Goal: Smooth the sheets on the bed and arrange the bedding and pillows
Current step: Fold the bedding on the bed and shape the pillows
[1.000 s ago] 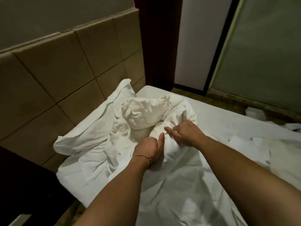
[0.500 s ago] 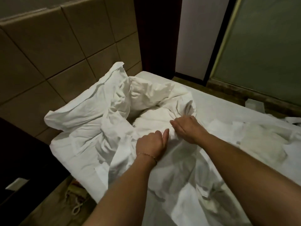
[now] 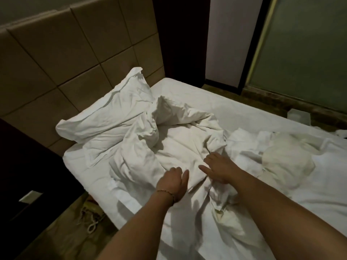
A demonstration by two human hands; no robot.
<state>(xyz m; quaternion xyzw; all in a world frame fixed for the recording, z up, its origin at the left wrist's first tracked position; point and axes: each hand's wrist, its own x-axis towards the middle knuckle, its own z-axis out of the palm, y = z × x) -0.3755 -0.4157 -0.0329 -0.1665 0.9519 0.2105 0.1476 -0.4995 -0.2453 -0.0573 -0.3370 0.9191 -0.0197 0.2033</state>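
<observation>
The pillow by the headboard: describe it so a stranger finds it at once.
Start at the tan padded headboard at the bed's top. Leaning against its base is the pillow, white with a flat flanged border. Unlike the crumpled duvet beside it, under both hands, it keeps a clear rectangular shape.

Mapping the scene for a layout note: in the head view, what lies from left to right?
Dark wooden bedside cabinet → white pillow against the headboard → left hand → right hand → frosted glass door.

Both arms outstretched, left hand (image 3: 173, 182) and right hand (image 3: 218, 168) palm-down, fingers relaxed.
</observation>
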